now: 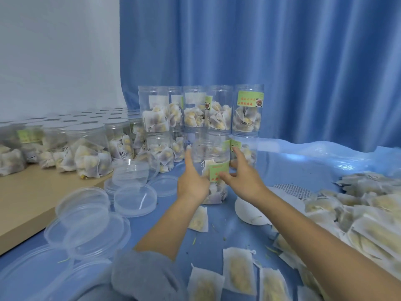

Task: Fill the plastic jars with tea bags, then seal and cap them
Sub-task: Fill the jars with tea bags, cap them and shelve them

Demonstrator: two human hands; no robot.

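Clear plastic, thin-walled and probably light even with its load, the jar (pixel 213 170) stands upright on the blue table cover (pixel 282 170) just in front of the two-high stack of filled jars (pixel 201 118), long axis vertical, open mouth up, no cap on it yet, green label facing near. Tea bags fill only its lower part. Such walls likely flex and feel slick, so the sides around the middle look the safest hold, squeezed gently. The left hand (pixel 191 181) lies along its left side, fingers straight; the right hand (pixel 243 177) has loosely spread fingers touching the right side and the thumb on the label. Loose caps (pixel 134 198) lie to the left, spare tea bags (pixel 358 213) to the right
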